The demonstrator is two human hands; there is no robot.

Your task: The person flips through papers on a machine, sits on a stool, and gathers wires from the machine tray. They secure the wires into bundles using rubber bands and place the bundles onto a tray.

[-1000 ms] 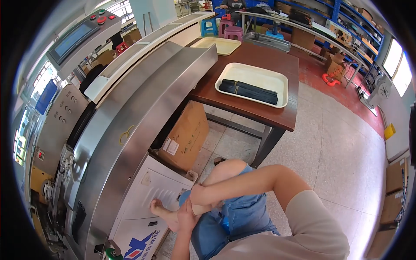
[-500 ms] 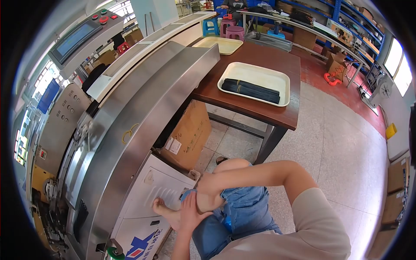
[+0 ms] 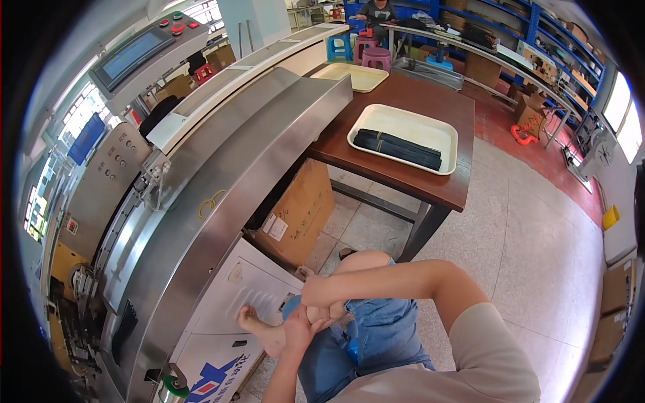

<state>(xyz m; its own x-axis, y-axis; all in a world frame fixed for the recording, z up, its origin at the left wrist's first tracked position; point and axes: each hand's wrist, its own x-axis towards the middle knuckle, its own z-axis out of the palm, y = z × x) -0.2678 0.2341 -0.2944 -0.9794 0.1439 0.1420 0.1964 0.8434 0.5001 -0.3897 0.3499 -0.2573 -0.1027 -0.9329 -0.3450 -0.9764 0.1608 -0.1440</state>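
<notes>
My left hand [image 3: 300, 328] is at the bent, bare leg above the blue denim shorts [image 3: 383, 329], its fingers curled in against the skin. Just above it my right hand [image 3: 318, 293] rests by the same leg, with its fingers mostly hidden. The hands are close together; whether they touch is unclear. A bare foot [image 3: 259, 326] points toward the white machine cabinet [image 3: 238, 282]. Yellow bands [image 3: 211, 204] lie on the steel machine ledge [image 3: 195, 228]. Dark strips, banded together [image 3: 396, 149], lie in a cream tray [image 3: 448, 138].
The tray stands on a brown table [image 3: 437, 187], with another cream tray [image 3: 366, 80] behind. Under the table's left side is a cardboard box [image 3: 302, 218]. A control panel [image 3: 138, 56] is upper left. A person [image 3: 377, 12] sits far back near stools.
My left hand has gone from lying spread on the leg to curled fingers. A metal mechanism on the machine has moved up along its track. The view has shifted slightly.
</notes>
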